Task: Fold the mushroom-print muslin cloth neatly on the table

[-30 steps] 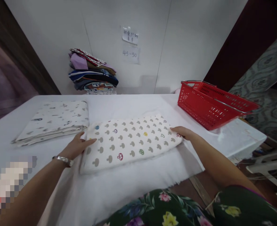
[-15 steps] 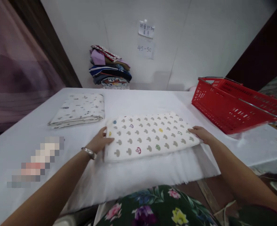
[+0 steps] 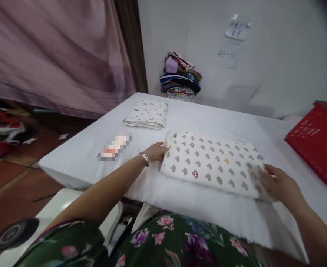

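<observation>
A folded white cloth with a mushroom print lies on the white-covered table in front of me. My left hand, with a metal bracelet at the wrist, rests against the cloth's left edge, fingers stretched out. My right hand lies on the cloth's right end, fingers spread over the corner. Neither hand lifts the cloth off the table.
A second folded printed cloth lies at the table's far left. A pile of folded fabrics stands against the back wall. A red plastic basket sits at the right. A blurred small object lies near my left hand. A white chair stands below left.
The view has swung to the left, showing the curtain and floor. Both hands stay at the ends of the mushroom-print cloth; the right hand now lies over its near right corner.
</observation>
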Demonstrator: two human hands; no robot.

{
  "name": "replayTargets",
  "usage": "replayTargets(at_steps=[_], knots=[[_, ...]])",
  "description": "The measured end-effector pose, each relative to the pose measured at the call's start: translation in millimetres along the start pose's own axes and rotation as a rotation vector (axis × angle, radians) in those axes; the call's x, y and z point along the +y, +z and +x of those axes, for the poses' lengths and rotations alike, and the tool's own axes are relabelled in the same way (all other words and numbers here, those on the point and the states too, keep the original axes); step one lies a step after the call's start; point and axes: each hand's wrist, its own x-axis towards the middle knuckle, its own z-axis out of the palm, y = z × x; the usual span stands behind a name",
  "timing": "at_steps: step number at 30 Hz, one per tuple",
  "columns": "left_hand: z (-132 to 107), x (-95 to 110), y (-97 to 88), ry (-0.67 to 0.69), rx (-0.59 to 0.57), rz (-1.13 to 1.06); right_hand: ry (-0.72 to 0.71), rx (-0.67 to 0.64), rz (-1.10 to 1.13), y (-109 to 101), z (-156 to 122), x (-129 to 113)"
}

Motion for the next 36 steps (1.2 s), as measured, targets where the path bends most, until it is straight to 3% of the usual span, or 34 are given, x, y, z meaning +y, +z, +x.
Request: replayTargets(at_steps=[4,6,11,13,17,20,24,30,36], knots=[[-6,-4,-6.1,-0.058,0.000,-0.041,-0.433,0.096,0.064,25,-15,-67],[-10,-8,-8.7,-0.065,-0.018,0.000,-0.545,0.058,0.137,37,-21,-102],[-18,-21,-8.5,-0.006,0.015,0.158,-0.722,-0.256,0.397,53,-41,-189],[-19,-25,-5.7,0.042,0.036,0.153,-0.727,-0.355,0.476,57,-51,-220],[-23,-30,2.1,0.061,0.023,-0.048,-0.735,-0.414,0.538,70,-62,-265],[-26,-36,6.8,0.044,-0.006,-0.225,-0.735,-0.389,0.563,82,-64,-275],[-30,-49,7.4,0.064,-0.054,-0.316,-0.676,-0.426,0.649,94,-62,-270],[-24,-62,2.6,0.213,0.018,-0.085,-0.707,-0.418,0.561,98,-62,-272],[-25,-61,2.2,0.271,0.082,0.131,-0.722,-0.391,0.454,97,-64,-280]])
